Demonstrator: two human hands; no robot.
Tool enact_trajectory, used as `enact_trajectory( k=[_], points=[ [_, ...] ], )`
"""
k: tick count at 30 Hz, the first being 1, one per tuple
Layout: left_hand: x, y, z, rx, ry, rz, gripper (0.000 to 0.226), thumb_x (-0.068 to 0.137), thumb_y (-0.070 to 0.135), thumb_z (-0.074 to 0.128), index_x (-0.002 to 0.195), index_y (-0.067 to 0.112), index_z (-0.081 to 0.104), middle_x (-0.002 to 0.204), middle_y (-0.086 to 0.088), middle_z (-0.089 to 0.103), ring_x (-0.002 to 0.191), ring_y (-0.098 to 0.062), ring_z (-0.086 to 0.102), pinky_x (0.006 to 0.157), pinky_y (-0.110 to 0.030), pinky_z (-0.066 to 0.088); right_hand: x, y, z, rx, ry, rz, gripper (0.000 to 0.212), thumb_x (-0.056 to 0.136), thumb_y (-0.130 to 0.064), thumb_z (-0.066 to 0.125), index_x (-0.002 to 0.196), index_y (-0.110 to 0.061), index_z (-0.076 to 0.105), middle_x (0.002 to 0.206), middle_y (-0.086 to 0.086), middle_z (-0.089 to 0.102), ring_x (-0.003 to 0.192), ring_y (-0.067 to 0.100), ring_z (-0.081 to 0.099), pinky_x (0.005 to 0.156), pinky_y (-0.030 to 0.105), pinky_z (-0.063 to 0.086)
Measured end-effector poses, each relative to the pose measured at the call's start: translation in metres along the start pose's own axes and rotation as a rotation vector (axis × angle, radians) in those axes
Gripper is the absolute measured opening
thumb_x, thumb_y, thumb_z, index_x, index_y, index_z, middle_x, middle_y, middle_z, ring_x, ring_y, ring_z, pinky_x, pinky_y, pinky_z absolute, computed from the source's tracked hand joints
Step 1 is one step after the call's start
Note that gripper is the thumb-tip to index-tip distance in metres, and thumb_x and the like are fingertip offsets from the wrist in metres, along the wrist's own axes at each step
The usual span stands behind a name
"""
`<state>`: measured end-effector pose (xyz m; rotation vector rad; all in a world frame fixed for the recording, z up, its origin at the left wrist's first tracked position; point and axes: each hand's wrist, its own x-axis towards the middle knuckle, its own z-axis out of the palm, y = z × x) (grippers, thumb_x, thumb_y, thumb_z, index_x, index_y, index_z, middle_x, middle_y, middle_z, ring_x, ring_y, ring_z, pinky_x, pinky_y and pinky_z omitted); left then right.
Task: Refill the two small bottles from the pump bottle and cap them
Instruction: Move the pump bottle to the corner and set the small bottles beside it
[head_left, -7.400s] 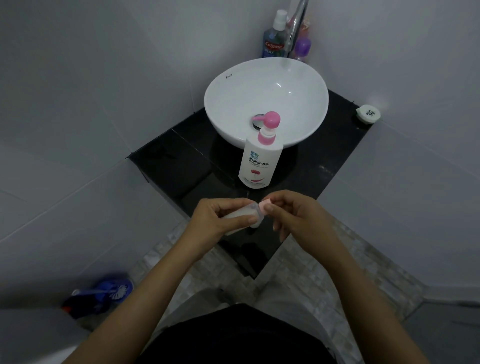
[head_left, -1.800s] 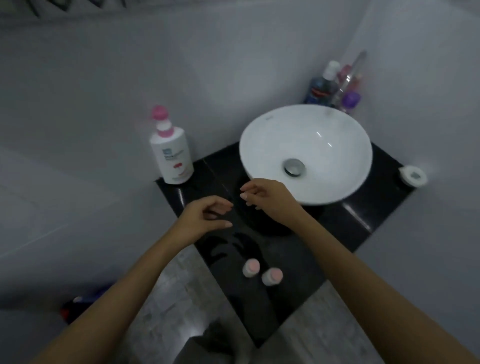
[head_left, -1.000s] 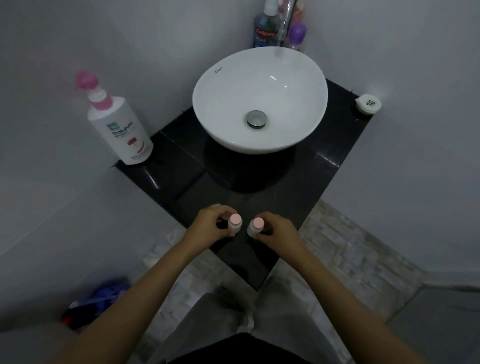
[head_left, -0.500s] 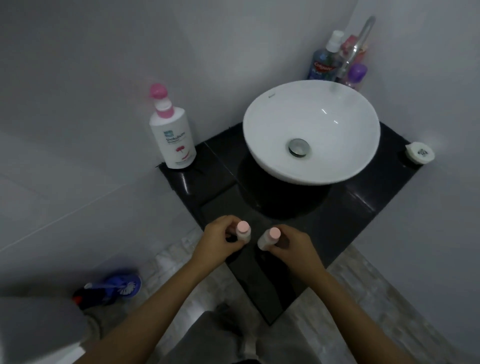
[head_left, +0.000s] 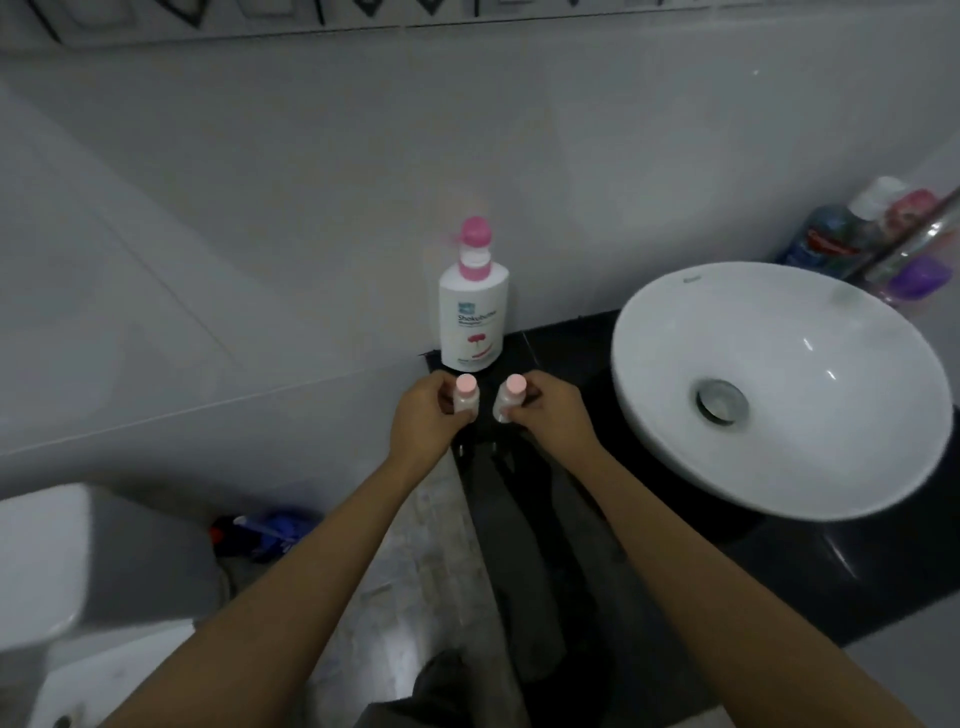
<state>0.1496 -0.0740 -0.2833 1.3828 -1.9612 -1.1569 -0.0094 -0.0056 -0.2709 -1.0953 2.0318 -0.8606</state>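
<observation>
A: how much room on that glossy black stone counter (head_left: 857, 561)?

B: not much. The white round basin (head_left: 779, 384) fills the right; free strip runs along its left edge.

A: count?

B: one white pump bottle with pink top (head_left: 471, 306) at the wall corner, two small pink-capped bottles just before it. Left hand (head_left: 423, 418) pinches one (head_left: 465, 397), right hand (head_left: 553, 410) pinches the other (head_left: 509, 397).

Hemmed in ahead by the pump bottle (head_left: 471, 312), upright at the counter's (head_left: 831, 566) left corner against the wall. Blocked to the right by the wide white basin (head_left: 779, 384) — rim overhanging much of the dark surface. Open only between the two: a narrow strip of bare counter, already taken up by the left hand (head_left: 423, 418) and right hand (head_left: 553, 410). Crowded at the far right by toiletry bottles (head_left: 852, 228) — behind the tap (head_left: 919, 239).
</observation>
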Motion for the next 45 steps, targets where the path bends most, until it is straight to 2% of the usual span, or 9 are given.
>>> enact_trajectory(
  k=[4, 12, 16, 24, 31, 35, 38, 41, 45],
  points=[
    [0.018, -0.006, 0.007, 0.006, 0.05, -0.066, 0.025, 0.067, 0.012, 0.076, 0.087, 0.01, 0.061, 0.086, -0.008, 0.068, 0.075, -0.022, 0.064, 0.071, -0.039, 0.054, 0.03, -0.004, 0.011, -0.027, 0.024, -0.009, 0.021, 0.076, -0.011, 0.072, 0.096, -0.01, 0.065, 0.093, 0.004, 0.069, 0.089, 0.019, 0.065, 0.085, 0.039, 0.054],
    [0.046, -0.007, 0.016, 0.002, 0.1, -0.138, 0.025, 0.064, 0.014, 0.076, 0.077, 0.016, 0.054, 0.081, -0.008, 0.066, 0.075, -0.028, 0.065, 0.068, -0.04, 0.053, 0.056, -0.007, 0.017, -0.078, 0.024, 0.0, 0.014, 0.081, -0.012, 0.069, 0.091, -0.006, 0.063, 0.093, 0.009, 0.067, 0.087, 0.021, 0.063, 0.076, 0.031, 0.05],
    [0.053, -0.007, 0.023, 0.003, 0.091, -0.145, 0.029, 0.065, 0.02, 0.076, 0.089, 0.011, 0.06, 0.09, -0.007, 0.069, 0.079, -0.024, 0.065, 0.073, -0.042, 0.055, 0.065, -0.008, 0.017, -0.052, 0.016, 0.0, 0.015, 0.081, -0.011, 0.069, 0.094, -0.006, 0.062, 0.097, 0.01, 0.068, 0.088, 0.021, 0.063, 0.076, 0.029, 0.049],
    [0.055, -0.01, 0.033, -0.024, 0.099, -0.142, 0.026, 0.068, 0.024, 0.075, 0.086, 0.013, 0.06, 0.087, -0.004, 0.068, 0.077, -0.02, 0.065, 0.072, -0.045, 0.055, 0.072, -0.011, 0.019, -0.092, -0.002, -0.017, 0.012, 0.084, -0.016, 0.065, 0.093, -0.008, 0.062, 0.096, 0.011, 0.069, 0.088, 0.023, 0.065, 0.08, 0.037, 0.055],
    [0.057, -0.013, 0.034, -0.042, 0.092, -0.156, 0.028, 0.065, 0.016, 0.078, 0.083, 0.013, 0.057, 0.084, -0.003, 0.068, 0.075, -0.02, 0.065, 0.072, -0.045, 0.056, 0.068, -0.008, 0.018, -0.078, -0.015, -0.003, 0.013, 0.081, -0.01, 0.067, 0.092, -0.006, 0.062, 0.095, 0.011, 0.069, 0.087, 0.022, 0.065, 0.077, 0.034, 0.054],
    [0.054, -0.013, 0.031, -0.03, 0.056, -0.19, 0.038, 0.061, 0.011, 0.081, 0.088, 0.011, 0.056, 0.082, 0.0, 0.064, 0.073, -0.02, 0.062, 0.067, -0.037, 0.054, 0.068, -0.005, 0.021, -0.095, -0.013, 0.018, 0.016, 0.08, -0.01, 0.067, 0.096, -0.008, 0.063, 0.097, 0.01, 0.069, 0.09, 0.024, 0.066, 0.084, 0.042, 0.055],
    [0.051, -0.016, 0.028, -0.004, 0.04, -0.188, 0.044, 0.06, 0.008, 0.083, 0.094, 0.01, 0.055, 0.086, -0.002, 0.061, 0.078, -0.02, 0.059, 0.072, -0.037, 0.053, 0.065, -0.001, 0.021, -0.122, -0.022, 0.036, 0.019, 0.081, -0.01, 0.067, 0.099, -0.011, 0.062, 0.1, 0.009, 0.069, 0.092, 0.024, 0.066, 0.086, 0.043, 0.055],
    [0.046, -0.019, 0.023, -0.005, -0.002, -0.194, 0.052, 0.059, 0.009, 0.085, 0.101, 0.009, 0.055, 0.091, -0.002, 0.058, 0.083, -0.019, 0.056, 0.076, -0.035, 0.051, 0.058, -0.001, 0.018, -0.171, -0.054, 0.066, 0.03, 0.08, -0.008, 0.069, 0.109, -0.011, 0.061, 0.11, 0.01, 0.067, 0.101, 0.024, 0.063, 0.09, 0.039, 0.053],
    [0.04, -0.021, 0.018, 0.011, -0.047, -0.186, 0.06, 0.062, 0.012, 0.085, 0.113, 0.006, 0.054, 0.104, -0.007, 0.058, 0.095, -0.021, 0.056, 0.081, -0.032, 0.048, 0.048, -0.001, 0.016, -0.242, -0.069, 0.062, 0.041, 0.084, -0.016, 0.068, 0.123, -0.009, 0.056, 0.121, 0.012, 0.062, 0.109, 0.026, 0.06, 0.09, 0.035, 0.05]
  ],
)
